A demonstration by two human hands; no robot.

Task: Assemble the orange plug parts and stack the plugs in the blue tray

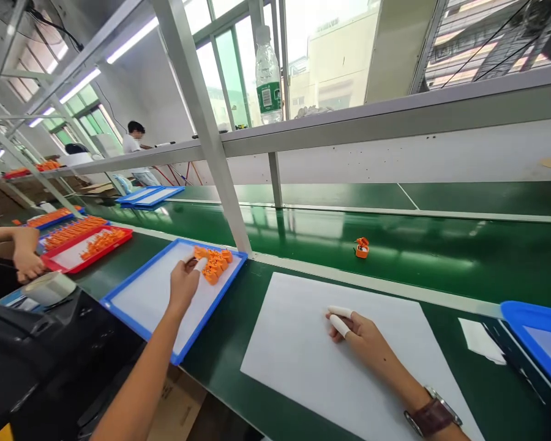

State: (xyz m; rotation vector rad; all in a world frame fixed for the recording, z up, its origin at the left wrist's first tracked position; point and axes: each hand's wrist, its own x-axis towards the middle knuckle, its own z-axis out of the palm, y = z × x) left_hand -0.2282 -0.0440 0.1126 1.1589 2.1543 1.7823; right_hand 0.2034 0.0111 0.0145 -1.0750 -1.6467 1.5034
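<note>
A: In the head view, where is the left hand [186, 283]?

B: Over the blue-rimmed tray [211, 309], its fingertips at the heap of orange pieces [217, 263] near the far corner. Thumb and forefinger wear white covers.

A: Are those fingers clamped on a piece?

B: I cannot tell; the tips are partly lost against the heap.

A: And the right hand [356, 331]?

B: Above the white sheet [303, 355], well apart from the left. Its white-covered thumb and forefinger tips are close together, but I cannot tell whether anything sits between them. There's a watch [436, 416] on that wrist.

A: Any other orange thing nearby?

B: One small orange item [362, 247] is on the shiny green strip [441, 257] beyond the sheet.

A: What lies at the sides?

B: At right, a blue tray [514, 309] and a scrap of white paper [480, 340]. At left, a co-worker's hand [27, 260] is near a red tray [89, 264] with orange pieces in it. A clear bottle [267, 79] stands on the ledge above.
</note>
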